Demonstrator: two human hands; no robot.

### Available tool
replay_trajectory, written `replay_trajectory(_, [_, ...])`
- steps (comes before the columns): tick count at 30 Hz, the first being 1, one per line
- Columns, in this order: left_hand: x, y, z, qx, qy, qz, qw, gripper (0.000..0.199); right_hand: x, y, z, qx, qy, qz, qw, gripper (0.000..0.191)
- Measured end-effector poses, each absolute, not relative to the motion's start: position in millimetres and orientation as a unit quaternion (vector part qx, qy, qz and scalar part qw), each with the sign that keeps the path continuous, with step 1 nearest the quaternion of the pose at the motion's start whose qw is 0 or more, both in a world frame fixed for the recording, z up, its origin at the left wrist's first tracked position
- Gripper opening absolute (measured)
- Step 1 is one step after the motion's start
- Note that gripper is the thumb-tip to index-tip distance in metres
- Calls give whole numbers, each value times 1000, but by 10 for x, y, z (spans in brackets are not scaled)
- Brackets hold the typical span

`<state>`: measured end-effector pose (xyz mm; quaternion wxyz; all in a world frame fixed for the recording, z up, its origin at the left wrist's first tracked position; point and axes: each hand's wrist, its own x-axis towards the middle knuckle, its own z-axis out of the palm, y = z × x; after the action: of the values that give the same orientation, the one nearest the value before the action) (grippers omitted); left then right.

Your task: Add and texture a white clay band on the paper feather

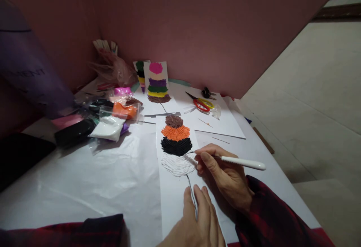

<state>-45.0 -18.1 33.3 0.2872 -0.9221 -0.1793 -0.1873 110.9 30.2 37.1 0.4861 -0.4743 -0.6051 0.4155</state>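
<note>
At 5 o'clock on the card (169, 194), the left hand (199, 217) lies over the paper, fingers stretched and slightly parted; the frame cuts off its wrist, and its fingers crowd the lower end of the dark stem (189, 183). At 3 o'clock, the right hand (225, 175) pinches 1 white-handled tool (244, 163). Its thin tip reaches where the black band (176, 146) meets the white band (178, 165); whether it touches is hard to tell. The purple bag (31, 62) at 10 o'clock is cut off, its lettering only partly readable; the black object (22, 156) at 9 o'clock is also cut off and too dark to identify.

The card, on the worktop (129, 171), bears 4 bands, the others being the brown band (174, 121) at 12 o'clock and, just below it, the orange band (175, 132). Toward 11 o'clock stand 2 more: the front card (155, 108) and the rear card (140, 66), mostly hidden. At 1 o'clock lie 1 pair of scissors (196, 99) and, just beyond, some keys (206, 92); around 2 o'clock, 2 pins (221, 140). The packets (108, 127) at 10 o'clock overlap too much to count.
</note>
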Motion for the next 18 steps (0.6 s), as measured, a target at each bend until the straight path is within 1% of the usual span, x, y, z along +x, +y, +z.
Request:
replay_trajectory(9, [-440, -185, 317, -916, -195, -172, 306, 30, 1092, 294, 439, -465, -632, 399, 475, 19])
replay_trajectory(18, [-481, -186, 330, -922, -191, -154, 298, 31, 1099, 274, 448, -451, -645, 390, 478, 16])
